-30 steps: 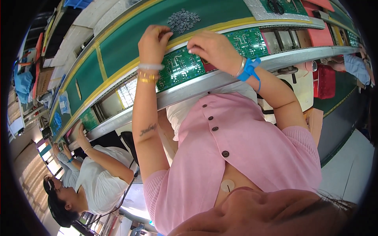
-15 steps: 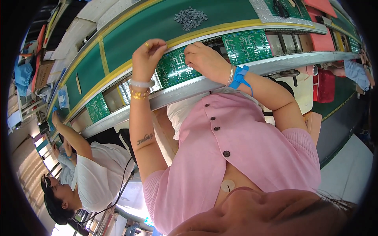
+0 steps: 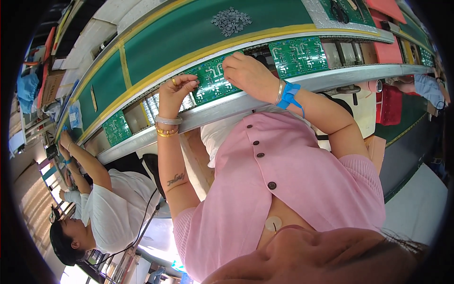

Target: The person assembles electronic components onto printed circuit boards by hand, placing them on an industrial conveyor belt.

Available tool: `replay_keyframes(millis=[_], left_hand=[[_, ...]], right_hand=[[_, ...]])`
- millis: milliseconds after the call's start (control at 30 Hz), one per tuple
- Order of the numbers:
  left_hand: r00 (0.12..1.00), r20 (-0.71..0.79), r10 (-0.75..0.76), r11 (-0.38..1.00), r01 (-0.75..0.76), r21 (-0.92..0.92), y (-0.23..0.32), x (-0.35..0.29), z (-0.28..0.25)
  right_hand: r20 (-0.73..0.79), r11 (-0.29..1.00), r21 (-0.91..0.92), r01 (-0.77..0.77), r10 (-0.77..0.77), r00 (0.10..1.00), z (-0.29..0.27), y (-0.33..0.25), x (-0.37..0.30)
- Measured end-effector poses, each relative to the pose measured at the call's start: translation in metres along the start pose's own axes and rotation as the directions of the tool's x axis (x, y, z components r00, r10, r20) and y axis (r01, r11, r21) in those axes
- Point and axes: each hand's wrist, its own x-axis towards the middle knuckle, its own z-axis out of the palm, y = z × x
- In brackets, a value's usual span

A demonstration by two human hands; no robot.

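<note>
A green circuit board [image 3: 210, 75] lies in the rail track in front of me, with white printed marks and solder pads. My left hand [image 3: 176, 94] is at the board's left edge, thumb and forefinger pinched over something too small to make out. Over the board's right part is my right hand [image 3: 250, 78], its fingers curled down and closed together. Whatever those fingertips hold, if anything, is hidden. A blue wrist strap [image 3: 289, 94] is round my right wrist. Beyond the track, a pile of small grey parts [image 3: 231, 22] lies on the green work surface [image 3: 170, 40].
Further circuit boards [image 3: 298, 57] sit in the track to the right, and another board [image 3: 117, 128] to the left. A metal rail [image 3: 213, 108] runs along the near side. Black scissors [image 3: 339, 12] lie at far right. A co-worker in a white shirt [image 3: 120, 208] works at left.
My left hand has come down from above the track to the board's left edge. My right hand has barely shifted. The co-worker's arms have moved at the line.
</note>
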Motion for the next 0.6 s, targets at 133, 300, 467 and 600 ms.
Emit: replay_keyframes(millis=[133, 300, 467, 600], left_hand=[[1.0, -0.013, 0.0, 1.0, 0.0, -0.008, 0.0, 0.0, 0.006], [0.999, 0.013, 0.031, 0.971, -0.033, 0.237, 0.015, 0.011, 0.041], [0.882, 0.089, 0.463, 0.631, -0.399, 0.665, 0.034, 0.021, 0.079], [0.869, 0.155, 0.47, 0.528, -0.418, 0.739, 0.035, 0.028, 0.093]], right_hand=[[-0.01, 0.99, 0.064, 0.123, -0.122, 0.992, -0.021, 0.014, 0.006], [-0.173, 0.99, -0.128, -0.056, 0.033, 0.984, -0.038, 0.047, 0.034], [-0.162, 0.965, -0.259, 0.032, -0.076, 0.984, -0.02, 0.063, 0.049], [-0.143, 0.925, -0.377, 0.041, -0.102, 0.984, -0.018, 0.061, 0.049]])
